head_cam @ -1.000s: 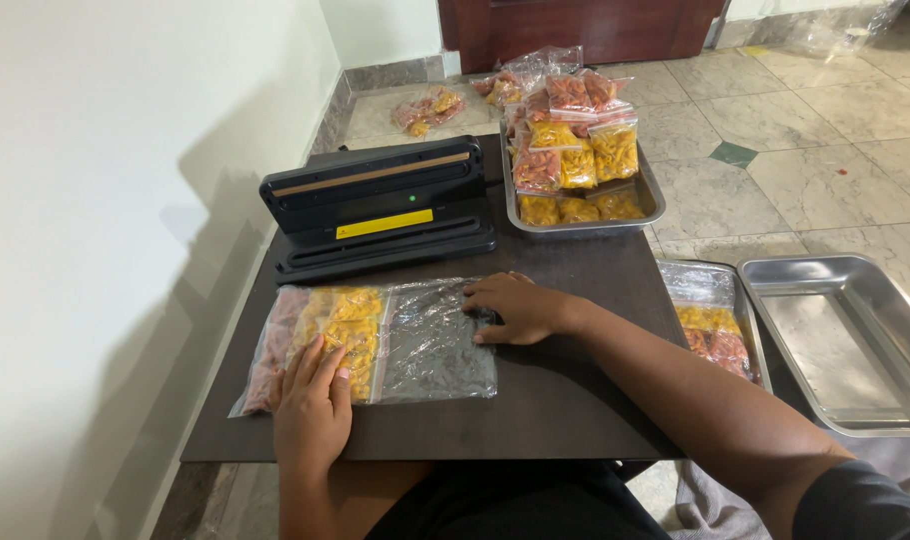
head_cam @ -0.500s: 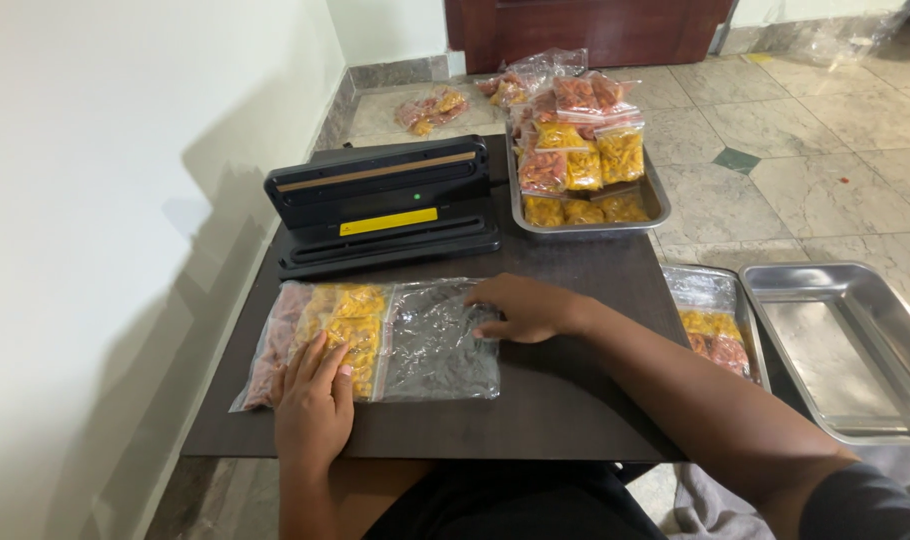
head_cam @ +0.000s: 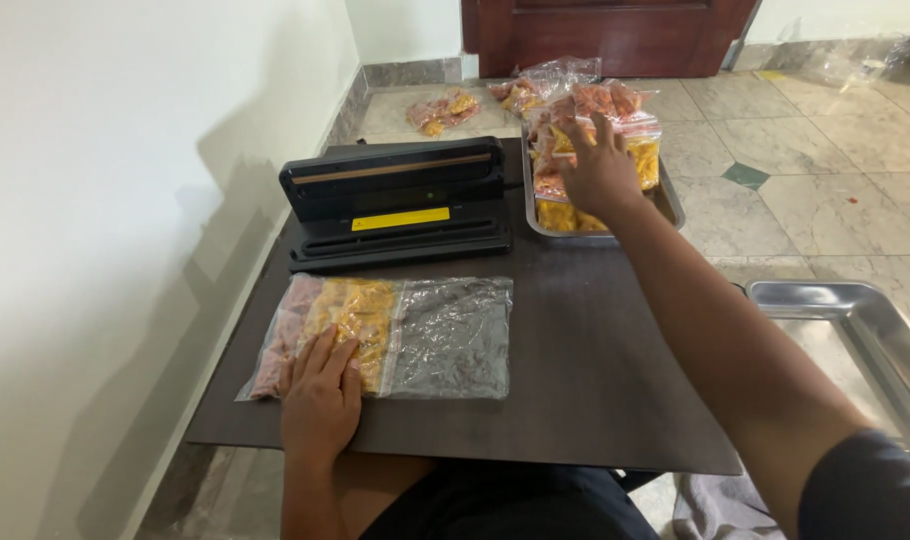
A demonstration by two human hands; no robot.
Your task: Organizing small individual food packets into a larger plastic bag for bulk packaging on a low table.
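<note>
Head camera view, looking down at a dark brown table (head_cam: 575,390) set against a pale wall. The person's left hand (head_cam: 320,400) lies flat, fingers spread and relaxed, pressing on the near left corner of a clear plastic bag (head_cam: 390,335) that lies flat at the front of the table. The bag's left part holds pinkish and yellow food pieces; its right part is empty, wrinkled film. The hand grips nothing.

The right hand (head_cam: 597,165) is stretched across to the far right of the table, open with fingers spread, resting on top of a heap of filled bags (head_cam: 635,130) of red and yellow food. Whether the fingers have closed on any bag cannot be told. That heap sits in a metal tray (head_cam: 667,205) at the table's far right corner.

A black vacuum sealer (head_cam: 395,200) with a yellow label stands behind the flat bag, apart from it, just left of the tray.

More filled bags (head_cam: 443,108) lie on the tiled floor beyond the table, near a dark wooden door (head_cam: 615,30). An empty steel tray (head_cam: 855,340) sits to the right, beside the table.
</note>
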